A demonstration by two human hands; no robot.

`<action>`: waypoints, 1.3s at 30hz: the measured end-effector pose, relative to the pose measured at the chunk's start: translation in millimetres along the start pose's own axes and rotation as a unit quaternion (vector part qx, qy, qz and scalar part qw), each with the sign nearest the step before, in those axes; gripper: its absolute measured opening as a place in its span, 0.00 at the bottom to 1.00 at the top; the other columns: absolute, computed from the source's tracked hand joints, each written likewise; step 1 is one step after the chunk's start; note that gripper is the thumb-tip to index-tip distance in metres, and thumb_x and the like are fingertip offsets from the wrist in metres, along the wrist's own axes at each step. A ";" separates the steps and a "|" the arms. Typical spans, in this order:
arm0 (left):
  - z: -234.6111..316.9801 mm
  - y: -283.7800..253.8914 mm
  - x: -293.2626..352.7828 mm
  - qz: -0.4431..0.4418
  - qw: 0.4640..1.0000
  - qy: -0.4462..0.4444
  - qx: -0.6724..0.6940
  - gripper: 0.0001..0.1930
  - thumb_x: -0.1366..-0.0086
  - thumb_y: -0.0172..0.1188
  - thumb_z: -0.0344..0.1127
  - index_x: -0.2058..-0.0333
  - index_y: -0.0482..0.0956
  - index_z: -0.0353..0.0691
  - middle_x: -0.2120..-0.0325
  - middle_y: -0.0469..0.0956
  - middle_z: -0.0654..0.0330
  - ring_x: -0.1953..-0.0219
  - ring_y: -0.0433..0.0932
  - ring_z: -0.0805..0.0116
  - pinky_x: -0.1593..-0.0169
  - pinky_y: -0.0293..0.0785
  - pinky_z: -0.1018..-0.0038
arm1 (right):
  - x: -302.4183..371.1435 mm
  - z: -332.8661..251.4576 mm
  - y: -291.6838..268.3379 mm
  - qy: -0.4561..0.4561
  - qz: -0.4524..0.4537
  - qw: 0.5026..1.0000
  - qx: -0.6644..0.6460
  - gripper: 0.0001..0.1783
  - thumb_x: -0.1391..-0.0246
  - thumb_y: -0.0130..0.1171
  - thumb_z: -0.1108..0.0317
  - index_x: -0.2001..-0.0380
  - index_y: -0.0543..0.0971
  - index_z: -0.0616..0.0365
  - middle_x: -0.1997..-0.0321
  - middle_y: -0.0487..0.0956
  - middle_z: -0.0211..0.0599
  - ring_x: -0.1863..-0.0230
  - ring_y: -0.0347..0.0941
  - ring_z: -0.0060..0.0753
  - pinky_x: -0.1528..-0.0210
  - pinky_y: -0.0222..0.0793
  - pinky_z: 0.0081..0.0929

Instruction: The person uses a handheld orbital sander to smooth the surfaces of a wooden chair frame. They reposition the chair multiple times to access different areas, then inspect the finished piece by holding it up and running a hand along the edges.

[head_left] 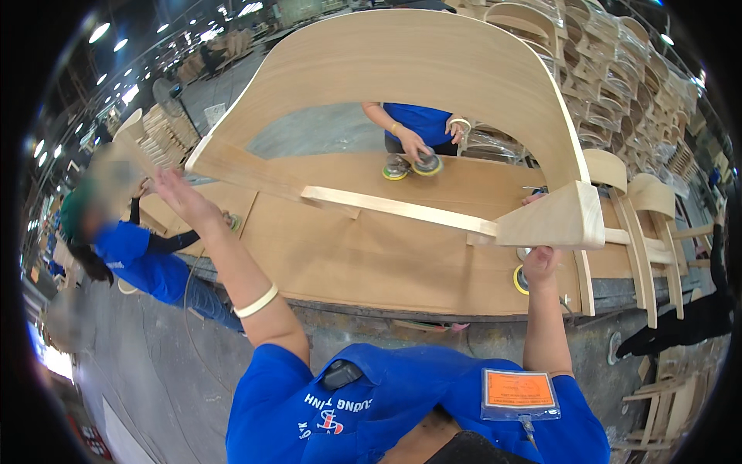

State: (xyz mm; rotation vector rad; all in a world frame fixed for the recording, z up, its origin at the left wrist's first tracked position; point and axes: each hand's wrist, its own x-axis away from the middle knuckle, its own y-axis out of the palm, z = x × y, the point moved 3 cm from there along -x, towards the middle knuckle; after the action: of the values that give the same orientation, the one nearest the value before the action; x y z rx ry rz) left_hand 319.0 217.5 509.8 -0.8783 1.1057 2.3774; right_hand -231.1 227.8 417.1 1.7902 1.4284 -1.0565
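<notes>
A curved pale-wood chair frame (410, 58), with a straight crossbar (402, 210) joining its two sides, is held up above the cardboard-covered table. My right hand (542, 264) grips its right lower corner, thumb below and fingertips partly hidden behind the wood. My left hand (185, 203) is raised beside the frame's left end with fingers stretched out. Whether its palm touches the wood there is blurred. Below the right corner, a round sander (521, 280) with a yellow rim lies partly hidden near my right wrist.
Across the table (348, 267), a co-worker's hand (413, 143) rests on one of two round sanders (396, 168). Another person (147, 255) works at the left. More chair frames (653, 203) lean at the right edge, and wrapped curved parts (610, 85) are piled behind.
</notes>
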 end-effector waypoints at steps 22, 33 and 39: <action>24.3 -12.7 82.6 -0.265 0.940 -0.177 0.120 0.58 0.53 0.39 0.85 0.40 0.59 0.37 0.56 0.74 0.48 0.54 0.76 0.52 0.47 0.72 0.58 | -17.2 96.3 -90.1 0.127 0.083 0.983 -0.100 0.55 0.53 0.39 0.19 0.47 0.67 0.65 0.49 0.72 0.43 0.47 0.69 0.38 0.46 0.66 0.38; 75.9 1.6 100.0 -0.196 0.973 -0.121 0.030 0.56 0.51 0.37 0.85 0.45 0.65 0.32 0.60 0.75 0.50 0.58 0.75 0.58 0.51 0.72 0.63 | 104.8 147.5 -155.0 0.226 0.058 0.941 0.245 0.13 0.44 0.58 0.68 0.57 0.76 0.62 0.67 0.77 0.37 0.68 0.73 0.27 0.65 0.69 0.27; 83.4 -1.4 101.1 -0.189 0.974 -0.122 0.020 0.58 0.52 0.34 0.86 0.45 0.65 0.32 0.60 0.74 0.50 0.59 0.74 0.59 0.52 0.71 0.64 | 218.0 164.5 -125.2 0.338 -0.308 0.856 0.242 0.15 0.51 0.63 0.65 0.60 0.80 0.59 0.72 0.79 0.42 0.70 0.76 0.38 0.68 0.70 0.32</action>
State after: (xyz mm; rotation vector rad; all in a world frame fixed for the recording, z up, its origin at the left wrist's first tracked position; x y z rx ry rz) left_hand 213.7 290.6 482.4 -0.6877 0.8049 2.0718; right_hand -365.7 224.3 148.6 2.2613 2.4606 -1.2276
